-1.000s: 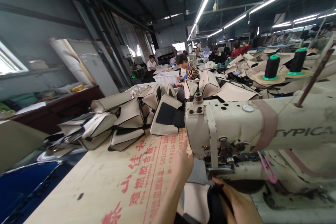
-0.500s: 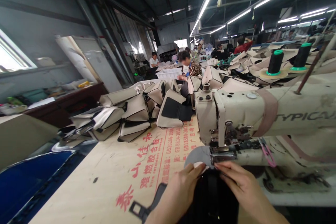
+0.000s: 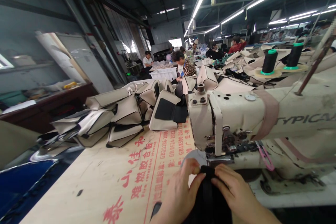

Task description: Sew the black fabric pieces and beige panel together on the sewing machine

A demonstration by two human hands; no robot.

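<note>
Black strap (image 3: 207,185) pinched between our two hands just below the sewing machine (image 3: 262,119) head, left hand (image 3: 181,189) and right hand (image 3: 233,189) both closed on it — grey piece (image 3: 194,155) beneath, printed board (image 3: 126,178) under us, beige covers (image 3: 123,112) piled beyond.

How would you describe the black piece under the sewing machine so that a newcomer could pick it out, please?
Start at the big cream sewing machine on the right, and look just below its needle end. There the left hand and right hand pinch a black piece between them. It is the only all-black thing there; the pieces piled behind are mostly beige.
</note>
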